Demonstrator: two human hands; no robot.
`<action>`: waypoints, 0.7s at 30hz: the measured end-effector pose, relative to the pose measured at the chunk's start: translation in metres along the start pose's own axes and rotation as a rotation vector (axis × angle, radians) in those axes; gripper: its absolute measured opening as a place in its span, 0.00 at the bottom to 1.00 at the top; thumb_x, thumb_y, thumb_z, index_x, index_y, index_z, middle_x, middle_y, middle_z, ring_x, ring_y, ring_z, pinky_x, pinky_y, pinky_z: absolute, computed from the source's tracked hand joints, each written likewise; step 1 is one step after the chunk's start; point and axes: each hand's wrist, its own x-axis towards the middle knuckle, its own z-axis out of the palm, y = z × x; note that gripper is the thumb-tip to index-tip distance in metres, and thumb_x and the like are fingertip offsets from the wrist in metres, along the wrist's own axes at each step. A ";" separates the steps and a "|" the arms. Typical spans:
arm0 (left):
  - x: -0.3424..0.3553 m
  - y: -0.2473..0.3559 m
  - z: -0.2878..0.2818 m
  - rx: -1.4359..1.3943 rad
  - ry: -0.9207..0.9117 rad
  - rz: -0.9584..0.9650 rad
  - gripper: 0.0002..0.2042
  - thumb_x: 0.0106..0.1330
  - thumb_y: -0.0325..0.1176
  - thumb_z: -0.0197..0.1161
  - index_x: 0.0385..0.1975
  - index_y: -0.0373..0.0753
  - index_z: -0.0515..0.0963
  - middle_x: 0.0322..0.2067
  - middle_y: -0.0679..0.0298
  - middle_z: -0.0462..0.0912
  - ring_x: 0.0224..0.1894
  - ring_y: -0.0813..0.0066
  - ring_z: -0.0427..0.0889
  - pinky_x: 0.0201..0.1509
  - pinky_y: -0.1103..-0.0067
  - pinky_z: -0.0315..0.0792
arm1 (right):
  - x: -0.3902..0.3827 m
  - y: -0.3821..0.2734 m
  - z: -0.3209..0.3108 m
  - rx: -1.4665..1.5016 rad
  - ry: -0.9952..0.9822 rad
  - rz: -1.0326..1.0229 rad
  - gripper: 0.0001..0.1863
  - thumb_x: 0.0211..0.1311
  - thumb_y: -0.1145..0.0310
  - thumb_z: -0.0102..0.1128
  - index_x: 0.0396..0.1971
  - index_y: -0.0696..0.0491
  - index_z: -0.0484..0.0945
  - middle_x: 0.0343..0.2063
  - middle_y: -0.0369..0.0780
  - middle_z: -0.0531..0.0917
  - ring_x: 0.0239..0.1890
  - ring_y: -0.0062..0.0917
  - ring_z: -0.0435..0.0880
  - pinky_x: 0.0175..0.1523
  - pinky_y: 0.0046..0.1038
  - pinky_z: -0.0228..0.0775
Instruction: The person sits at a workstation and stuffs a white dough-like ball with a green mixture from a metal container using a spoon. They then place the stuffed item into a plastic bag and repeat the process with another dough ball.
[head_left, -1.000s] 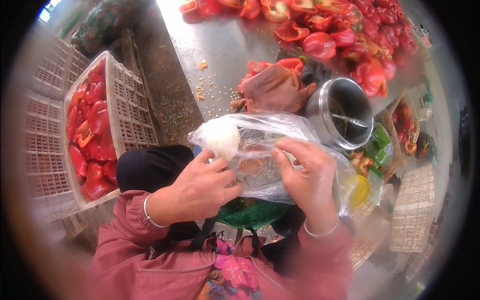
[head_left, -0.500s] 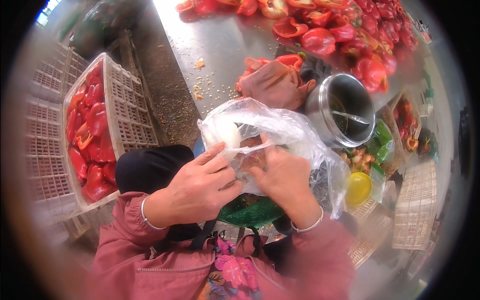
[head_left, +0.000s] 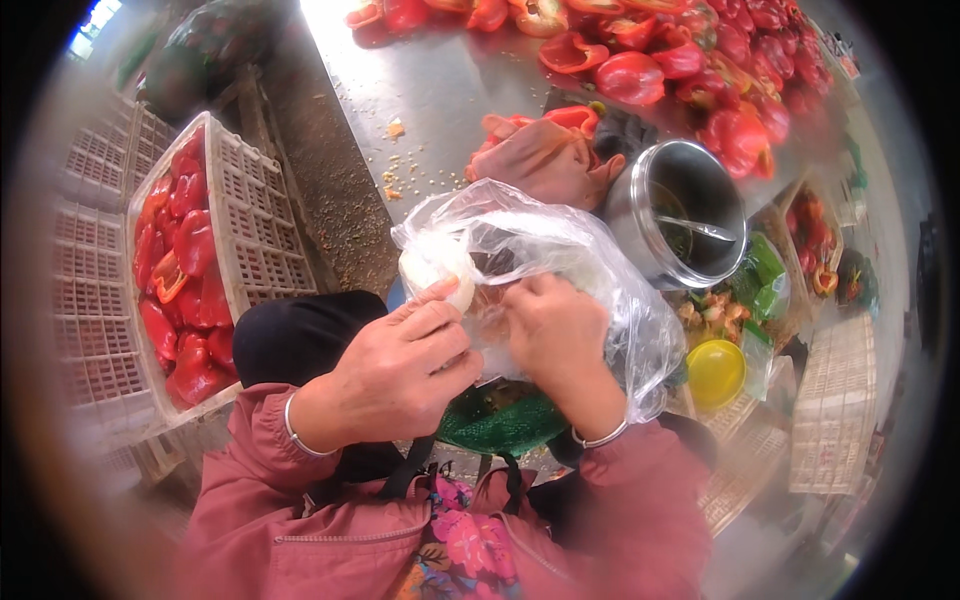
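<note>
My left hand (head_left: pixel 410 360) has its fingers closed on a round white food item (head_left: pixel 430 262), possibly a bun, at the left end of a crumpled clear plastic bag (head_left: pixel 610 300). My right hand (head_left: pixel 555 335) has curled fingers gripping the bag's film, with brownish contents partly visible beneath. Just beyond the bag, a pink glove (head_left: pixel 540 160) lies beside a dark one. A steel container (head_left: pixel 650 255) with a spoon in it stands to the right, and a yellow lid (head_left: pixel 715 372) lies below that. A green mesh (head_left: pixel 510 425) shows under my hands.
Halved red peppers (head_left: pixel 630 75) are heaped on the steel table (head_left: pixel 385 90). A crate (head_left: pixel 260 230) of peppers stands at my left beside other crates. On the right are more crates (head_left: pixel 830 400), a green packet (head_left: pixel 765 290) and vegetable scraps.
My right hand has moved left and curled into the plastic, and the bag's upper edge has risen and bunched. My left hand stays on the white item.
</note>
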 end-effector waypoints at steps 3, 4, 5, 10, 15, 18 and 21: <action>0.001 -0.003 -0.005 0.011 0.054 -0.034 0.09 0.46 0.21 0.67 0.30 0.34 0.83 0.28 0.63 0.76 0.35 0.64 0.80 0.66 0.57 0.75 | 0.011 0.000 -0.012 0.106 0.132 0.144 0.04 0.60 0.68 0.65 0.33 0.48 0.81 0.33 0.39 0.82 0.36 0.39 0.84 0.38 0.40 0.76; 0.004 -0.005 -0.005 0.021 0.089 -0.037 0.09 0.47 0.21 0.67 0.31 0.33 0.83 0.28 0.62 0.76 0.35 0.63 0.80 0.66 0.57 0.75 | 0.015 0.002 -0.017 0.116 0.144 0.151 0.03 0.61 0.68 0.65 0.33 0.49 0.80 0.33 0.39 0.83 0.36 0.40 0.84 0.38 0.40 0.75; 0.008 -0.008 -0.004 0.029 0.123 -0.043 0.09 0.48 0.20 0.67 0.31 0.33 0.84 0.28 0.62 0.76 0.35 0.63 0.80 0.66 0.57 0.74 | 0.017 0.004 -0.020 0.125 0.152 0.159 0.03 0.61 0.68 0.64 0.33 0.49 0.79 0.33 0.39 0.83 0.36 0.40 0.84 0.38 0.40 0.75; 0.017 -0.015 0.004 0.040 0.205 -0.078 0.11 0.48 0.17 0.66 0.33 0.33 0.84 0.29 0.60 0.78 0.36 0.61 0.81 0.65 0.57 0.75 | 0.023 0.007 -0.020 0.125 0.114 0.168 0.04 0.63 0.68 0.63 0.34 0.51 0.80 0.32 0.40 0.83 0.37 0.41 0.84 0.39 0.42 0.74; 0.012 -0.009 0.001 -0.042 0.096 -0.030 0.09 0.48 0.20 0.68 0.30 0.37 0.84 0.28 0.62 0.78 0.34 0.63 0.81 0.64 0.59 0.76 | 0.015 0.007 -0.035 0.236 0.003 0.178 0.04 0.63 0.71 0.61 0.32 0.54 0.84 0.34 0.44 0.86 0.36 0.44 0.85 0.40 0.41 0.75; 0.003 0.001 -0.002 -0.020 0.028 -0.020 0.09 0.48 0.23 0.68 0.30 0.38 0.84 0.28 0.64 0.77 0.34 0.65 0.81 0.63 0.60 0.76 | 0.010 0.002 -0.051 0.581 -0.065 0.214 0.08 0.61 0.73 0.61 0.35 0.57 0.87 0.36 0.47 0.88 0.35 0.46 0.86 0.41 0.40 0.76; -0.002 0.002 0.002 0.046 0.003 0.005 0.09 0.47 0.26 0.68 0.30 0.41 0.84 0.29 0.66 0.78 0.35 0.66 0.82 0.62 0.61 0.76 | 0.011 -0.005 -0.050 0.948 -0.158 0.193 0.13 0.59 0.73 0.63 0.43 0.59 0.86 0.41 0.48 0.87 0.40 0.44 0.86 0.44 0.39 0.77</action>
